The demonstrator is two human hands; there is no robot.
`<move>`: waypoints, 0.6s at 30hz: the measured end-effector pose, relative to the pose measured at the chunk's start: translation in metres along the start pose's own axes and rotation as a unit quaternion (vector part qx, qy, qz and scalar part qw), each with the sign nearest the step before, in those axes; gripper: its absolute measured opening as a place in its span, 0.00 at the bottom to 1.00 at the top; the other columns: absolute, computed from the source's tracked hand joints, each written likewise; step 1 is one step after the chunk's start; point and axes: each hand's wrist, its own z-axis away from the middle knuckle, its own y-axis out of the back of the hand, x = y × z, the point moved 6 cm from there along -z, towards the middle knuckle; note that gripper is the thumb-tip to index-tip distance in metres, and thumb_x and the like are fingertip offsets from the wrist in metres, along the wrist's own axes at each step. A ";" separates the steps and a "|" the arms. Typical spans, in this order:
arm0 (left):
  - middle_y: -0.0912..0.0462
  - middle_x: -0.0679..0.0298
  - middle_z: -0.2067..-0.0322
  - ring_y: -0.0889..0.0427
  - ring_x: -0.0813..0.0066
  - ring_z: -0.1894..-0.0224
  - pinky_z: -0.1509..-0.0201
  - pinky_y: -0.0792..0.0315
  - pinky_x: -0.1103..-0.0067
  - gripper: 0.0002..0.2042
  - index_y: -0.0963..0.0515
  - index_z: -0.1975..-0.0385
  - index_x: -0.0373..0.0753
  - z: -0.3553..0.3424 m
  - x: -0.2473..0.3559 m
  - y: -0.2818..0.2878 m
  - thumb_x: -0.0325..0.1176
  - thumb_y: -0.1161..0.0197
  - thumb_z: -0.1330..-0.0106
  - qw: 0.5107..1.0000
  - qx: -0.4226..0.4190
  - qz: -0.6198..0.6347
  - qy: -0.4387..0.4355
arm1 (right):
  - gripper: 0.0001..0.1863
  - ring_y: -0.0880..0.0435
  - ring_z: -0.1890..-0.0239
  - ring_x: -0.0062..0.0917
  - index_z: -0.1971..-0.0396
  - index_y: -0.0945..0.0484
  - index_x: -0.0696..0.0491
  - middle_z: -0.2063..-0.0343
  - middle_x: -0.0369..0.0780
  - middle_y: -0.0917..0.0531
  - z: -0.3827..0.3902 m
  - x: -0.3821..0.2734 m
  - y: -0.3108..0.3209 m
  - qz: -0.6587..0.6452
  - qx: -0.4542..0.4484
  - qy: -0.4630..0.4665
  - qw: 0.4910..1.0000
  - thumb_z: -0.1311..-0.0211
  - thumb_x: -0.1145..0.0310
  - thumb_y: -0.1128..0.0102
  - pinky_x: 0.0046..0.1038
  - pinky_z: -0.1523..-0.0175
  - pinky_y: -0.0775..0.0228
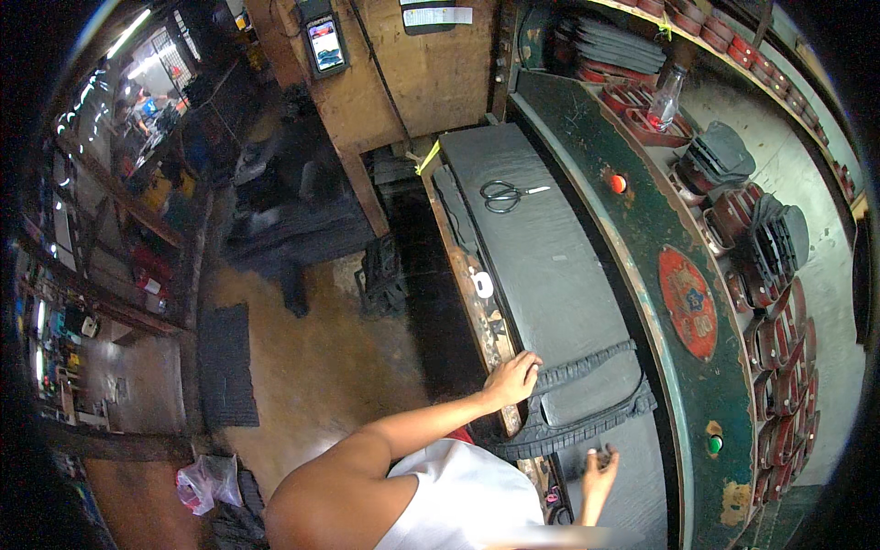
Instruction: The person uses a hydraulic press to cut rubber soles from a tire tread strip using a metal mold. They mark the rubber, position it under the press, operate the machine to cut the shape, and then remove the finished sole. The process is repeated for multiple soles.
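Note:
Ridged black rubber strips (582, 426) lie across the long grey bench surface (541, 257), one bent into a loop. My left hand (513, 380) is at the bench's left edge, fingers curled closed on the left end of the upper ridged strip. My right hand (600, 477) is raised just below the looped strip, fingers apart and bent, holding nothing. Black-handled scissors (501, 195) rest on the far part of the bench, and a small white object (480, 284) sits on its wooden left edge.
A green machine body (692, 385) with red and green buttons runs along the right, before shelving with red metal moulds (779, 403) and a glass bottle (665, 96). A phone (325, 46) is mounted on the wooden panel. Dark sheets are piled at left; a person works far off, upper left.

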 end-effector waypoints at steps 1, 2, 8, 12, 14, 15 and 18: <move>0.19 0.52 0.59 0.18 0.45 0.58 0.54 0.22 0.58 0.09 0.24 0.55 0.38 0.000 0.000 0.000 0.33 0.46 0.30 1.000 0.001 0.000 -0.001 | 0.28 0.24 0.61 0.24 0.36 0.34 0.56 0.59 0.40 0.23 0.003 0.008 -0.013 -0.023 -0.023 0.004 0.999 0.33 0.69 0.35 0.26 0.55 0.29; 0.19 0.52 0.59 0.18 0.45 0.58 0.54 0.22 0.58 0.09 0.24 0.55 0.38 0.000 0.001 0.001 0.33 0.46 0.30 1.000 0.003 -0.004 -0.005 | 0.30 0.23 0.61 0.22 0.33 0.37 0.54 0.58 0.40 0.23 0.007 0.019 -0.023 -0.026 -0.027 -0.049 0.998 0.32 0.69 0.36 0.24 0.57 0.27; 0.17 0.51 0.60 0.16 0.45 0.59 0.55 0.21 0.58 0.09 0.25 0.54 0.39 0.001 -0.001 -0.001 0.34 0.46 0.29 1.000 0.005 0.001 -0.001 | 0.35 0.24 0.63 0.23 0.32 0.46 0.55 0.60 0.41 0.24 0.013 0.010 -0.060 -0.223 -0.050 -0.102 0.968 0.32 0.72 0.37 0.26 0.57 0.27; 0.15 0.50 0.62 0.15 0.46 0.60 0.56 0.21 0.59 0.09 0.24 0.53 0.40 0.001 -0.002 -0.001 0.34 0.46 0.29 1.000 0.001 -0.002 0.006 | 0.34 0.20 0.57 0.26 0.34 0.43 0.53 0.56 0.41 0.22 0.012 0.003 -0.057 -0.208 -0.041 -0.127 0.969 0.33 0.67 0.34 0.31 0.55 0.22; 0.15 0.49 0.62 0.15 0.46 0.60 0.56 0.21 0.59 0.10 0.24 0.53 0.40 0.000 -0.001 0.000 0.34 0.46 0.29 1.000 -0.005 -0.007 0.003 | 0.32 0.20 0.58 0.25 0.35 0.41 0.53 0.58 0.40 0.22 0.013 0.007 -0.055 -0.212 -0.038 -0.154 0.964 0.33 0.67 0.34 0.31 0.57 0.21; 0.15 0.49 0.63 0.15 0.46 0.61 0.57 0.21 0.59 0.10 0.24 0.53 0.40 0.000 -0.001 0.000 0.34 0.46 0.29 1.000 -0.003 -0.002 0.002 | 0.31 0.21 0.61 0.23 0.36 0.41 0.54 0.62 0.38 0.23 0.012 0.008 -0.055 -0.234 -0.039 -0.144 0.961 0.34 0.68 0.34 0.29 0.60 0.21; 0.15 0.49 0.65 0.14 0.47 0.62 0.57 0.21 0.59 0.10 0.24 0.53 0.40 0.000 0.001 0.002 0.34 0.46 0.29 1.000 0.004 -0.003 -0.007 | 0.31 0.22 0.65 0.21 0.37 0.40 0.55 0.66 0.36 0.23 0.008 0.017 -0.058 -0.236 -0.039 -0.126 0.963 0.35 0.71 0.34 0.27 0.62 0.22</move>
